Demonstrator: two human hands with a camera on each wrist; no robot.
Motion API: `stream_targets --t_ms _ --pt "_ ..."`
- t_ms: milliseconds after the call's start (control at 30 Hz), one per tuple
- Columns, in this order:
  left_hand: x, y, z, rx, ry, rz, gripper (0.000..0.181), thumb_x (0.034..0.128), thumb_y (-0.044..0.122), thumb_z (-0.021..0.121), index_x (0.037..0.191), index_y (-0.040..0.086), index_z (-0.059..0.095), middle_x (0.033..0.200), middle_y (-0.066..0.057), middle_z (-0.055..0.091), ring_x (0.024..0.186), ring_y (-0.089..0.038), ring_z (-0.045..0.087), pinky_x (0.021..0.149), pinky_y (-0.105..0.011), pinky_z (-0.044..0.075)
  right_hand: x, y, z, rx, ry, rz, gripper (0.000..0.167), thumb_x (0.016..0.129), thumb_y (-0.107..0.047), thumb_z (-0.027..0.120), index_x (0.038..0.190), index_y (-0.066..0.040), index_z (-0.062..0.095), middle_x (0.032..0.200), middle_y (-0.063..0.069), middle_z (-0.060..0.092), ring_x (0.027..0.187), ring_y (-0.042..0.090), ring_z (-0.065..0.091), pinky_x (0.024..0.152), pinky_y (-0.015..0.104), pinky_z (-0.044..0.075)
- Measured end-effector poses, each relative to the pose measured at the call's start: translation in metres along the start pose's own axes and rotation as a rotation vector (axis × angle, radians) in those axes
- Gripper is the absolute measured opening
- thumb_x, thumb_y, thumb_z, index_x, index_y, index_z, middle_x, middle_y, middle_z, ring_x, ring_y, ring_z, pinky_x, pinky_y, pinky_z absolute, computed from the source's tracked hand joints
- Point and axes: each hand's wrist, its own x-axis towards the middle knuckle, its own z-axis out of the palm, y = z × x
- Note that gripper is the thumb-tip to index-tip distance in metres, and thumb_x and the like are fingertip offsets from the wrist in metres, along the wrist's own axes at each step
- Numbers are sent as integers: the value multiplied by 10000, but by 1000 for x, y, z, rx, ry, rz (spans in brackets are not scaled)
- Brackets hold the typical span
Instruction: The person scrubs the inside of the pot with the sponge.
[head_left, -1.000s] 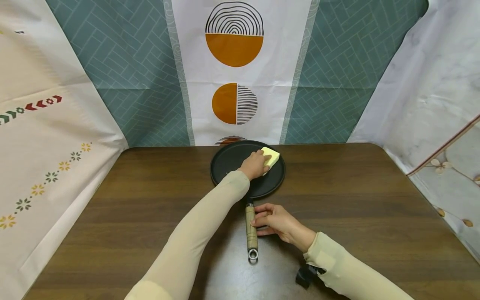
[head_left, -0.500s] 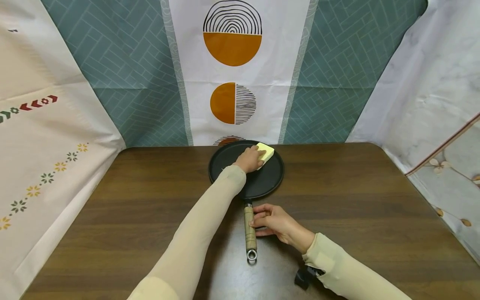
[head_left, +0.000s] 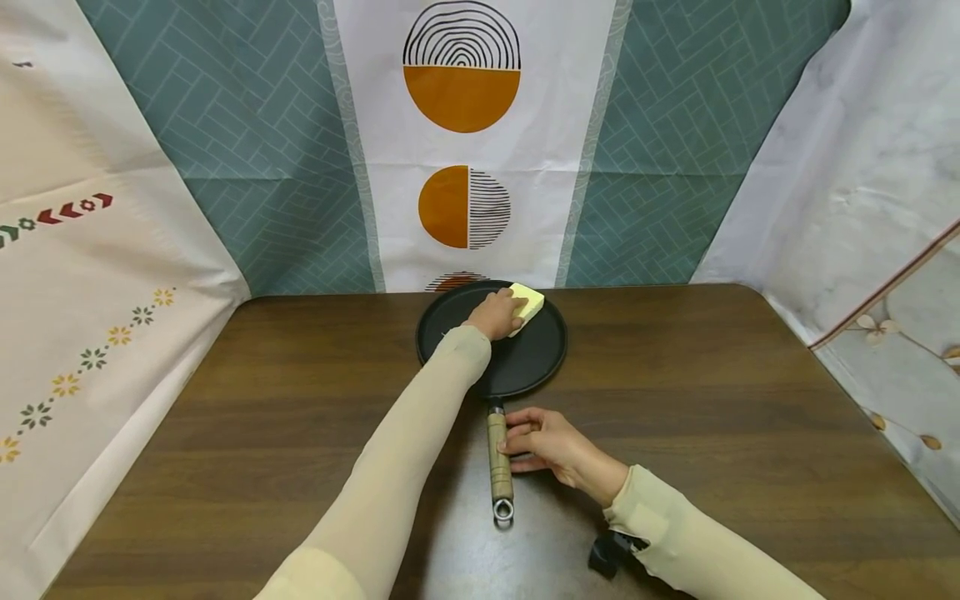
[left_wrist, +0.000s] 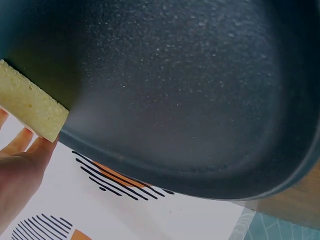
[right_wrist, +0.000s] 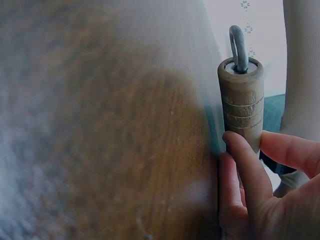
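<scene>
A round black pan (head_left: 525,358) lies flat near the table's back edge, its wooden handle (head_left: 499,458) pointing toward the front. On the pan's upper right part, the left hand (head_left: 495,316) grips a pale yellow sponge (head_left: 529,305); in the left wrist view its fingers (left_wrist: 41,149) lie along the edge of the sponge (left_wrist: 32,102). The right hand (head_left: 562,450) pinches the handle from the right side. In the right wrist view, thumb and fingers of the right hand (right_wrist: 270,195) are around the handle (right_wrist: 243,102), below its metal ring (right_wrist: 239,49).
The brown wooden table (head_left: 300,417) ends at a patterned cloth backdrop (head_left: 480,150) just behind the pan. More cloth hangs on the left (head_left: 97,292) and on the right (head_left: 862,208). A small black object (head_left: 607,553) is at the right wrist, under the sleeve.
The left hand has moved the sponge a little up and to the left across the pan. The right hand keeps its hold on the handle; the whole view has shifted slightly.
</scene>
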Motion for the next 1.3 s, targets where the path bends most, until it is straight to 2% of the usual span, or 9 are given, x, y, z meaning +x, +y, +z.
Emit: stream_targets --t_ms 200,433,733,1000,1300 --pt "2 -4 0 -13 1 6 499 992 275 526 1474 206 419 1520 -112 322 1352 -316 347 1030 -463 387 1 1 1 4 14 0 466 826 75 654 1246 132 459 939 121 577 760 164 626 731 411 564" --pt "1 -11 0 -3 -4 -72 501 995 276 527 1479 224 407 1519 -106 316 1347 -317 353 1021 -471 393 0 3 2 -3 17 12 469 821 69 662 1243 127 465 950 122 575 761 164 623 704 383 567" --pt "-2 -13 -7 -4 -1 -68 509 999 273 520 1486 195 394 1524 -131 302 1345 -329 346 1036 -466 377 0 1 2 -7 22 2 464 820 72 659 1239 133 470 946 129 582 758 167 629 714 398 565" --pt "-4 -26 -8 -10 13 -107 511 997 283 521 1485 196 396 1503 -127 328 1310 -320 378 1018 -455 391 0 1 2 -8 20 1 467 819 73 658 1240 134 465 958 138 579 764 171 624 721 403 564" --pt "-11 -37 -11 -20 22 -112 512 999 268 513 1487 177 390 1497 -155 324 1310 -350 375 1028 -462 376 2 2 2 -10 23 2 463 814 79 657 1231 136 463 951 132 579 758 166 622 716 399 565"
